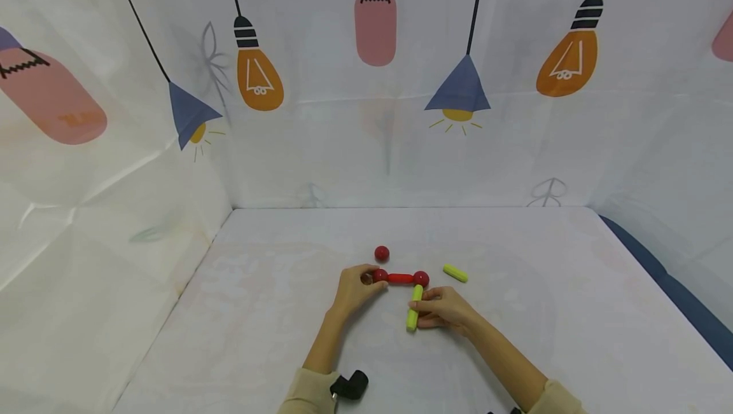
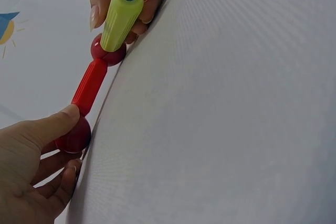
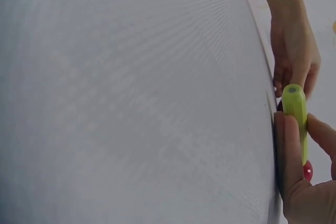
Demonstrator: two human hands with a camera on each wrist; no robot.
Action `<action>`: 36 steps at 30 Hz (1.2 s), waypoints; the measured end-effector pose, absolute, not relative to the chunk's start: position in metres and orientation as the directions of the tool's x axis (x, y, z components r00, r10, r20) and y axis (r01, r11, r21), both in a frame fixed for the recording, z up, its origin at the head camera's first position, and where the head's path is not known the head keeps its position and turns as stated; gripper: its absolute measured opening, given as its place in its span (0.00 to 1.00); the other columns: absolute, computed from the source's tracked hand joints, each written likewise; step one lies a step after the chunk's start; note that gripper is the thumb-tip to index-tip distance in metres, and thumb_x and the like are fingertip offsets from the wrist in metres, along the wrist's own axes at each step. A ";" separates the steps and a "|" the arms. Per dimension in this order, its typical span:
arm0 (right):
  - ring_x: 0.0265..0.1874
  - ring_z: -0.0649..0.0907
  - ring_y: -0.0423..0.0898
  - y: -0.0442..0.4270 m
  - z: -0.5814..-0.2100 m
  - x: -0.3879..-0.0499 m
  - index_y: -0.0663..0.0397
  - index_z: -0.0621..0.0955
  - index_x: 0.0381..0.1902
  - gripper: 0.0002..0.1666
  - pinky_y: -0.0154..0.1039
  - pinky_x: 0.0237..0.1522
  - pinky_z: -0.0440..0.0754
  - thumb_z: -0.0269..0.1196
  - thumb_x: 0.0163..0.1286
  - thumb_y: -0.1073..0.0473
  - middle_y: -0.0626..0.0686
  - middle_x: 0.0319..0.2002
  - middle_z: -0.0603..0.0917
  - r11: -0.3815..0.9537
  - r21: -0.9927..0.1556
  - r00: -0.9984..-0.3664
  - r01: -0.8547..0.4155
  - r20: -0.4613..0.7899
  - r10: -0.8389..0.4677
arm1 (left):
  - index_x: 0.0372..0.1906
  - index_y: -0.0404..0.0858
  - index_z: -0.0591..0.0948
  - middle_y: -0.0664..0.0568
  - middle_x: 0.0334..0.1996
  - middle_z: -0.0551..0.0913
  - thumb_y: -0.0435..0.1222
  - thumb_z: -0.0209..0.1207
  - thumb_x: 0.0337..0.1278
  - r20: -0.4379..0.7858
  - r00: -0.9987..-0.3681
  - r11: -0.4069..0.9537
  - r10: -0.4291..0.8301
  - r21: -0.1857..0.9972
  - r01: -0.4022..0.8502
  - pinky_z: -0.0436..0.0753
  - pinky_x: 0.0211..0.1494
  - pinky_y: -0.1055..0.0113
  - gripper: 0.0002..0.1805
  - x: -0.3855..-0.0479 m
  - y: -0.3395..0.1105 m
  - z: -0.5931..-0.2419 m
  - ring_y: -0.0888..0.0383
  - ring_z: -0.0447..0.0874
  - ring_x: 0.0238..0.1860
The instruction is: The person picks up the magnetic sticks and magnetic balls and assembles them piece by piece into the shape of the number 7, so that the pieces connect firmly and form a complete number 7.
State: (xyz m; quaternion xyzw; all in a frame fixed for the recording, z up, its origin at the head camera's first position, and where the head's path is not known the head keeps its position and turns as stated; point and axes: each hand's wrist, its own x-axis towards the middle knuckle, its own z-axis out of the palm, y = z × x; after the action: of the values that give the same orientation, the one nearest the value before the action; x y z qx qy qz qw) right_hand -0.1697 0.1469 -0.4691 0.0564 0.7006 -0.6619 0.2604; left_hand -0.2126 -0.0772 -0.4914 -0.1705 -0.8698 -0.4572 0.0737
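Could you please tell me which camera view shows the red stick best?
The left wrist view: there the red stick appears largest, its ridged side plain between two red balls. The head view shows it smaller; in the right wrist view I cannot make it out.

A broad white surface (image 1: pixel 258 287) stretches before me, its far edge meeting a pale back sheet (image 1: pixel 343 153) that hangs like a wall, with a left sheet (image 1: pixel 74 274) and a right sheet (image 1: pixel 658 121) closing in the sides. Printed lamps hang on black cords (image 1: pixel 476 7): orange bulbs (image 1: pixel 260 80), blue lampshades (image 1: pixel 460 86) and rounded pink lamps (image 1: pixel 375 32). Light catches the creases on my left, and past the right edge shows a dark blue strip (image 1: pixel 670 283) I can't identify.
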 end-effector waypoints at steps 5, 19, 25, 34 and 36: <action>0.28 0.85 0.45 0.147 -0.469 -0.170 0.78 0.64 0.55 0.34 0.39 0.35 0.83 0.67 0.60 0.60 0.58 0.32 0.82 0.114 -0.897 -0.857 0.427 -0.442 -0.265 | 0.42 0.34 0.84 0.50 0.30 0.83 0.39 0.70 0.45 0.288 -0.932 0.520 0.222 0.773 0.362 0.76 0.34 0.72 0.18 -0.212 -0.077 -0.491 0.59 0.76 0.31; 0.28 0.85 0.45 0.147 -0.468 -0.170 0.77 0.63 0.55 0.35 0.39 0.35 0.83 0.67 0.60 0.61 0.58 0.32 0.82 0.107 -0.895 -0.854 0.434 -0.446 -0.269 | 0.47 0.28 0.81 0.46 0.30 0.82 0.36 0.72 0.43 0.307 -0.928 0.462 0.213 0.805 0.372 0.77 0.33 0.72 0.24 -0.209 -0.079 -0.491 0.58 0.76 0.29; 0.28 0.85 0.45 0.147 -0.470 -0.172 0.77 0.63 0.55 0.36 0.39 0.36 0.83 0.67 0.59 0.61 0.58 0.32 0.82 0.109 -0.891 -0.851 0.441 -0.454 -0.264 | 0.46 0.28 0.81 0.46 0.29 0.82 0.35 0.72 0.42 0.314 -0.928 0.461 0.201 0.805 0.373 0.77 0.33 0.73 0.23 -0.210 -0.078 -0.492 0.59 0.76 0.28; 0.28 0.85 0.45 0.147 -0.469 -0.172 0.77 0.64 0.55 0.35 0.40 0.36 0.83 0.67 0.60 0.61 0.58 0.33 0.82 0.119 -0.889 -0.852 0.442 -0.457 -0.255 | 0.44 0.29 0.82 0.46 0.29 0.82 0.35 0.71 0.42 0.310 -0.930 0.461 0.195 0.808 0.366 0.77 0.33 0.73 0.21 -0.209 -0.077 -0.492 0.58 0.77 0.29; 0.28 0.85 0.45 0.147 -0.469 -0.172 0.77 0.64 0.55 0.35 0.40 0.36 0.83 0.67 0.59 0.61 0.58 0.33 0.82 0.119 -0.887 -0.851 0.446 -0.461 -0.252 | 0.45 0.29 0.82 0.46 0.30 0.82 0.35 0.71 0.42 0.308 -0.932 0.463 0.193 0.808 0.363 0.77 0.33 0.73 0.21 -0.208 -0.077 -0.492 0.58 0.77 0.29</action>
State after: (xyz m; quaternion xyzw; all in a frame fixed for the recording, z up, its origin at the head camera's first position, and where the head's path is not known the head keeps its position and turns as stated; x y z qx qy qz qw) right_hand -0.1717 0.1473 -0.4686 0.0691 0.6998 -0.6601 0.2642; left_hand -0.2081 -0.0772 -0.4916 -0.1635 -0.8510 -0.4915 0.0867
